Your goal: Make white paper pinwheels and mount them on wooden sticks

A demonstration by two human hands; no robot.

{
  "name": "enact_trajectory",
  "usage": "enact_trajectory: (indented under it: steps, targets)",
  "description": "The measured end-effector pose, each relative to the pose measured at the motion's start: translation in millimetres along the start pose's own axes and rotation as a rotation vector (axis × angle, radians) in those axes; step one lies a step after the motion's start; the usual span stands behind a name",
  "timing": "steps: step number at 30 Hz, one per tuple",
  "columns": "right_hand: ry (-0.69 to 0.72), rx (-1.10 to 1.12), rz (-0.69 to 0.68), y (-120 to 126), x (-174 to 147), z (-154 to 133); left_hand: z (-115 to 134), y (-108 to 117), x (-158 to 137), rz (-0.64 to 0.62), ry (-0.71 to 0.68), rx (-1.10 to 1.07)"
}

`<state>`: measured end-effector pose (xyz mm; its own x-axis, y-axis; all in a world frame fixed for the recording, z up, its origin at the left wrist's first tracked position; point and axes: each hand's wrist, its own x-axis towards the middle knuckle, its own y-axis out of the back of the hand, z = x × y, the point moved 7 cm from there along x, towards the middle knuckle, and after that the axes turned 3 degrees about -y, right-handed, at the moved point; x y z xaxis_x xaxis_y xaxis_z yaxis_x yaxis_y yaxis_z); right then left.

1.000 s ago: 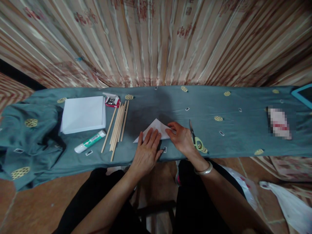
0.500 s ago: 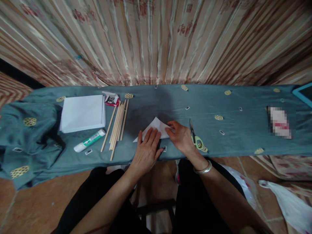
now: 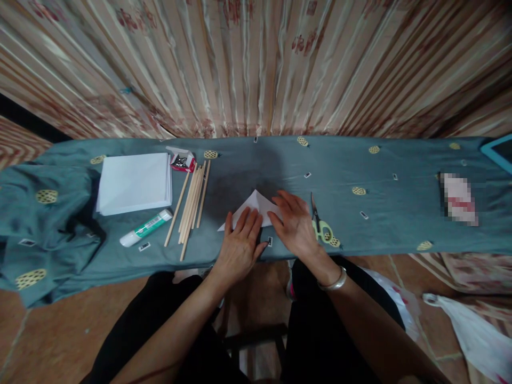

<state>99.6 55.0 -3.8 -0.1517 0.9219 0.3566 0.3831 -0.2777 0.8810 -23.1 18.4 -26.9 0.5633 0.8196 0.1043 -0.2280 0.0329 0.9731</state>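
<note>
A sheet of white paper (image 3: pixel 256 199), folded into a triangle, lies on the cloth-covered table with its tip pointing away from me. My left hand (image 3: pixel 239 240) rests flat across its left and middle part, fingers stretched out. Over the paper's right corner is my right hand (image 3: pixel 296 224), its fingers apart and slightly blurred; whether it touches the paper I cannot tell. Scissors with green handles (image 3: pixel 323 232) lie just right of that hand. Left of the paper are several thin wooden sticks (image 3: pixel 192 202).
A stack of white paper (image 3: pixel 134 184) sits at the left, beside a small red-and-white box of metal pieces (image 3: pixel 183 160). A glue stick (image 3: pixel 146 228) lies in front of the stack. Far right are a pixelated object (image 3: pixel 459 199) and a blue-edged item (image 3: pixel 500 152). A curtain (image 3: pixel 256 69) hangs behind.
My right hand has loosened its pinch on the paper's right corner and spread its fingers. My left hand stays flat on the folded paper.
</note>
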Motion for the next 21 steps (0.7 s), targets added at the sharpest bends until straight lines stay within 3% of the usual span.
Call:
enact_trajectory:
  steps: [10,14,21]
  targets:
    - [-0.032,-0.02,-0.062,-14,-20,-4,0,-4,-2,-0.008,-0.032,0.024]
    - [-0.069,-0.066,-0.092,-9,-24,14,-8,-1,-16,-0.006,-0.047,0.031]
    - [-0.18,-0.133,-0.052,16,-33,60,-38,15,-53,0.055,0.05,0.056]
